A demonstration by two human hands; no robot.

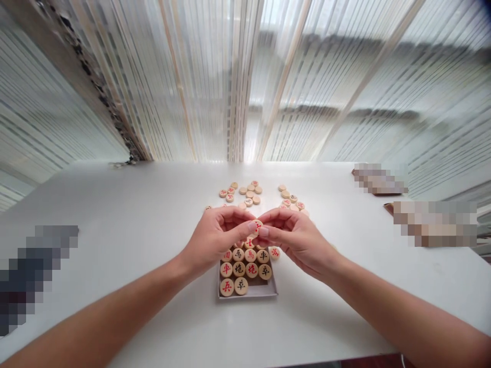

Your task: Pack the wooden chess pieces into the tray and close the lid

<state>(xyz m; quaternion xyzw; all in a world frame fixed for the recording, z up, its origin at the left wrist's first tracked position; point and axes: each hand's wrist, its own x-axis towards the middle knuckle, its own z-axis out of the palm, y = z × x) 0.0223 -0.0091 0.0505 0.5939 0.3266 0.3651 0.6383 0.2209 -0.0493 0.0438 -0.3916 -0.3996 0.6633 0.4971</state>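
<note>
A round wooden xiangqi piece [257, 228] with a red character is pinched between my left hand [224, 230] and my right hand [293, 235], both thumbs on it. It is held above the far part of a shallow grey box [249, 295]. Rows of pieces with red or black characters lie face up in the box, and its front row holds a red piece [227, 287] and a black piece [241, 286] at the left. My hands partly hide the box's far rows. One red piece [274, 252] rests by the box's right edge, below my right hand.
Beyond my hands, loose pieces [250, 194] lie scattered on the white table [153, 327], with another cluster [293, 199] to the right. Blurred-out objects lie at the left [34, 276] and right [433, 222]. A sheer striped curtain [207, 76] hangs behind the table.
</note>
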